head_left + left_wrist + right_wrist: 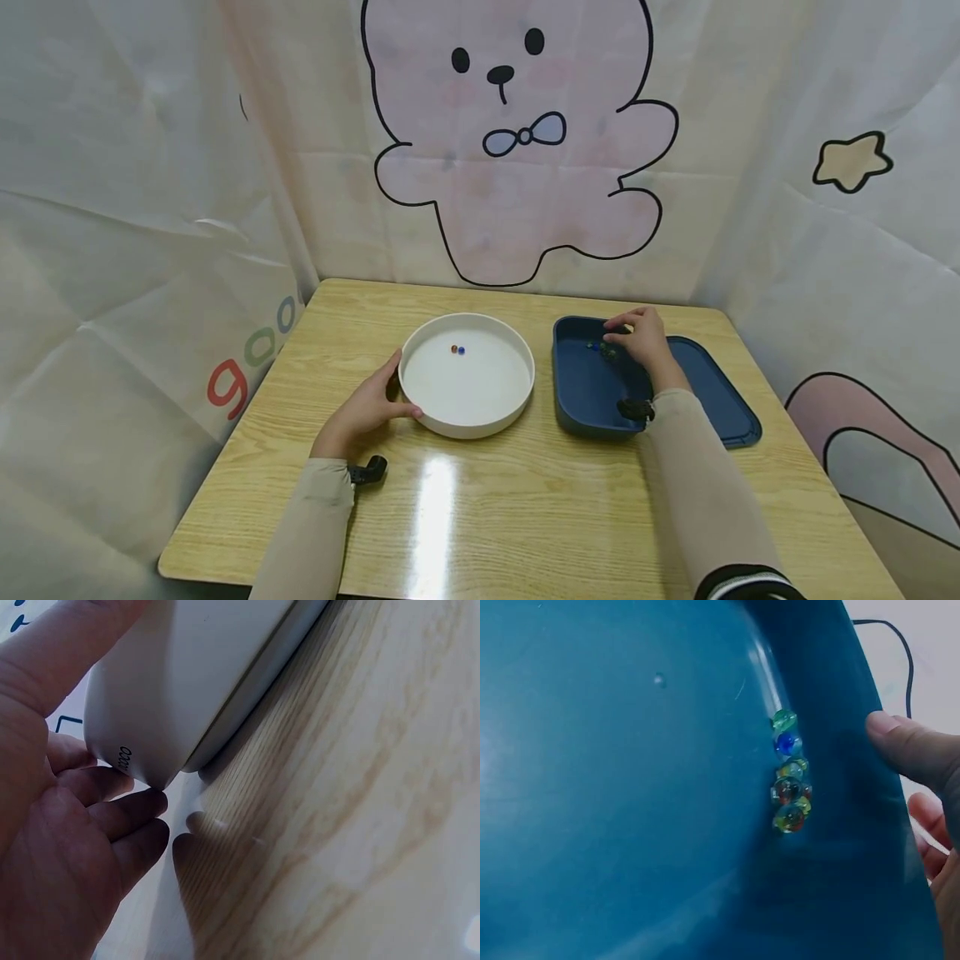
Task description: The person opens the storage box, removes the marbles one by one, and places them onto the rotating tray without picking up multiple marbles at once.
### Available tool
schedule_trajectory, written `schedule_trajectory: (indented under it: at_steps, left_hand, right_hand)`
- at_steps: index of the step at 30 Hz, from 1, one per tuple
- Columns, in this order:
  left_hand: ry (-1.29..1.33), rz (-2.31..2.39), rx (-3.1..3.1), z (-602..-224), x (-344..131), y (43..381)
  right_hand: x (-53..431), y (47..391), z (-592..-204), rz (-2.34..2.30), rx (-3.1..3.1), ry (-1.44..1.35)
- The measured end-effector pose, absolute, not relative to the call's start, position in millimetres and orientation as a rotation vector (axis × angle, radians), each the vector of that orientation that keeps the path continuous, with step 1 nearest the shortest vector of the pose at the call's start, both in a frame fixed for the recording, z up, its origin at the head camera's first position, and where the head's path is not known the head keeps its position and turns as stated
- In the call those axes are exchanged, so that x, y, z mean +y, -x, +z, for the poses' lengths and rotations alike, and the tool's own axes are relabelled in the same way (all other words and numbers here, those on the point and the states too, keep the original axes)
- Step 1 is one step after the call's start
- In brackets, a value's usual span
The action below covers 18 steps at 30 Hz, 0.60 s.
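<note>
My left hand [367,404] holds the left side of a round white dish [465,396], its thumb at the near wall. In the left wrist view, the fingertips [154,802] touch the dish's lower outer edge. Two small marbles [457,350], one orange-brown and one blue, lie inside the dish. My right hand [641,337] is at the far end of a blue rectangular box [592,400]. There the right wrist view has its thumb [889,726] over the rim and its fingers outside the wall. Several glass marbles [787,791] lie in a row along the box's inner edge.
A flat blue lid [712,392] lies on the table just right of the box, partly behind the right forearm. The wooden table [525,500] ends at a curtain [337,217] printed with a cartoon bear. Other curtains hang on both sides.
</note>
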<state>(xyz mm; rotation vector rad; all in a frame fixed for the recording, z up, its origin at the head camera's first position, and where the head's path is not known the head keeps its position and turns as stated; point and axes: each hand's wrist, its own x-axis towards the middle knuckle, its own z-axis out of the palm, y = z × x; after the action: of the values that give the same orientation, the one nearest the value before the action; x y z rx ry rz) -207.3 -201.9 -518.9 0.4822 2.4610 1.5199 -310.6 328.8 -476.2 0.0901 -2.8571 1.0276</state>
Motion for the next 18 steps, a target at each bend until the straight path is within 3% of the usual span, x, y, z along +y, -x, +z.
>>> schedule_trajectory:
  at_steps: [18]
  left_hand:
    - [-0.480,1.542,2.442,-517.2,-201.2,206.4]
  right_hand:
    - [326.0,304.8,-482.5,0.773,-3.066,0.024]
